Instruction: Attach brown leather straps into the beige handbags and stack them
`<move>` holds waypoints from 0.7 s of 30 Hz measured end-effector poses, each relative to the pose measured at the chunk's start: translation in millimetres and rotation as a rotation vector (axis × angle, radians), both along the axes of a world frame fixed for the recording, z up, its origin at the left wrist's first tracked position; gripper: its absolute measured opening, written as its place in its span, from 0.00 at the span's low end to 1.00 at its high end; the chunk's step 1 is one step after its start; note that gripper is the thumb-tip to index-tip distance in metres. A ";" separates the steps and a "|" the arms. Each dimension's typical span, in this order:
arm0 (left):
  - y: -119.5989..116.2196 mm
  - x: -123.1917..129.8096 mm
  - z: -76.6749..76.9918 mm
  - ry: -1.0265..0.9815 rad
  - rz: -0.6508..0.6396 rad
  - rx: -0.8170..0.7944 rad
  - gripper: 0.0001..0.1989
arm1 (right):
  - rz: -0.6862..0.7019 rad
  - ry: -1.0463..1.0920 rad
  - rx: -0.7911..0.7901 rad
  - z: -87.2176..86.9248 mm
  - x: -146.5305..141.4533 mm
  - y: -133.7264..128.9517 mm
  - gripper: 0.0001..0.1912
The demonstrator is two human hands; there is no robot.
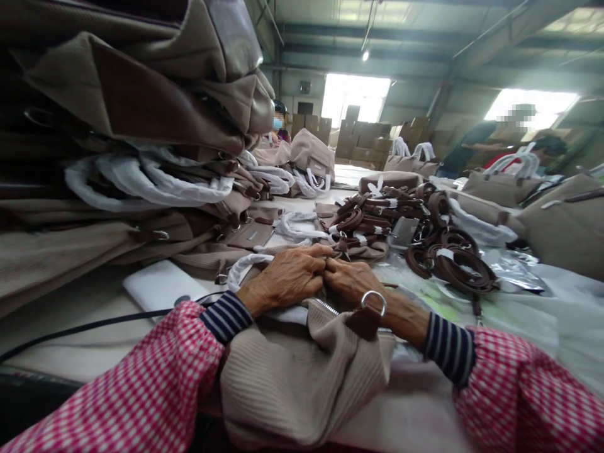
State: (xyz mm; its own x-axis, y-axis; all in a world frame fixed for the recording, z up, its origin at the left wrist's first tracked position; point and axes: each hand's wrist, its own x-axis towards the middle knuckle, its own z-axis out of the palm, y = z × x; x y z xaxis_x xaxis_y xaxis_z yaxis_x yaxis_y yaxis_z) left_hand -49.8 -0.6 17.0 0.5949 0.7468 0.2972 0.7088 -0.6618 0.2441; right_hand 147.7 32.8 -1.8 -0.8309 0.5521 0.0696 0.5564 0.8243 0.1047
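A beige ribbed bag (302,371) lies in front of me at the table's near edge, with an open zipper and a metal D-ring (374,303) on a brown tab. My left hand (290,277) and my right hand (356,286) meet at the bag's far side, fingers bent and nearly touching. Both sets of fingers are closed at the bag's top, and what they pinch is hidden. A white-wrapped handle (243,269) curves out beside my left hand.
Beige and brown bags (165,107) are piled high on the left. Coiled brown straps (462,261) lie beyond my right hand. A white pad (160,286) and black cord (99,323) are at the left. People stand farther back near more bags and cartons.
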 end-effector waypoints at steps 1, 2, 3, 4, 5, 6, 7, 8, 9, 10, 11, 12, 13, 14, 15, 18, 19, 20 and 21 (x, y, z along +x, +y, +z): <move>0.0 -0.8 -0.2 -0.006 0.000 -0.004 0.14 | 0.000 -0.006 -0.008 1.7 -1.2 0.4 0.08; -0.1 -1.3 -0.4 -0.012 0.005 -0.007 0.14 | -0.006 -0.012 -0.011 2.4 -2.3 0.6 0.08; -0.4 -1.8 -0.4 -0.016 0.012 -0.009 0.13 | -0.015 -0.015 -0.007 2.1 -3.2 1.0 0.08; -0.8 -2.0 -0.4 -0.023 0.017 -0.007 0.13 | -0.022 -0.018 -0.001 0.9 -4.0 1.6 0.09; -1.3 -2.2 -0.5 -0.031 0.018 0.001 0.13 | -0.043 -0.011 0.007 -1.0 -4.7 2.6 0.09; -1.8 -2.2 -0.6 -0.037 0.016 0.014 0.13 | -0.077 0.005 0.016 -3.4 -5.3 4.0 0.10; -2.3 -2.1 -0.8 -0.040 0.013 0.029 0.13 | -0.121 0.025 0.028 -6.1 -5.7 5.6 0.10; -2.8 -1.9 -1.2 -0.038 0.008 0.045 0.13 | -0.170 0.052 0.038 -8.8 -6.0 7.4 0.10; -3.3 -1.6 -1.8 -0.031 0.004 0.059 0.13 | -0.221 0.089 0.049 -11.5 -6.0 9.0 0.09; -3.6 -1.3 -2.5 -0.019 0.004 0.070 0.12 | -0.266 0.132 0.057 -14.0 -5.8 10.3 0.09; -4.0 -1.0 -3.3 -0.005 0.009 0.079 0.12 | -0.295 0.176 0.061 -16.2 -5.4 11.3 0.09; -4.2 -0.7 -4.1 0.008 0.014 0.087 0.12 | -0.304 0.217 0.062 -18.1 -4.9 11.8 0.09; -4.4 -0.4 -4.8 0.018 0.018 0.096 0.12 | -0.308 0.259 0.058 -19.7 -4.2 12.0 0.08; -4.6 -0.1 -5.5 0.025 0.022 0.105 0.12 | -0.304 0.294 0.052 -21.0 -3.5 11.8 0.08; -4.7 0.1 -5.9 0.030 0.025 0.110 0.12 | -0.299 0.316 0.047 -21.9 -2.8 11.5 0.08; -5.0 0.6 -6.5 0.027 0.022 0.102 0.13 | -0.298 0.342 0.035 -23.0 -1.2 10.4 0.07; -5.0 0.5 -6.6 0.024 0.024 0.095 0.13 | -0.297 0.342 0.031 -22.8 -0.8 10.2 0.07; -5.0 0.4 -6.8 0.020 0.024 0.090 0.13 | -0.289 0.340 0.026 -22.5 -0.2 10.1 0.06; -4.9 0.1 -7.2 0.016 0.023 0.089 0.14 | -0.272 0.334 0.021 -21.8 0.5 9.9 0.05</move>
State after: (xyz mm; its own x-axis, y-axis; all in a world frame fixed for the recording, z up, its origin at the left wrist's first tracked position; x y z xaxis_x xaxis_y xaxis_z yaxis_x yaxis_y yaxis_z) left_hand -49.8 -5.5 9.7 0.5830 0.7316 0.3533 0.7275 -0.6637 0.1738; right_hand 148.2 42.7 -23.6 -0.5853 0.7433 0.3239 0.7593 0.6426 -0.1028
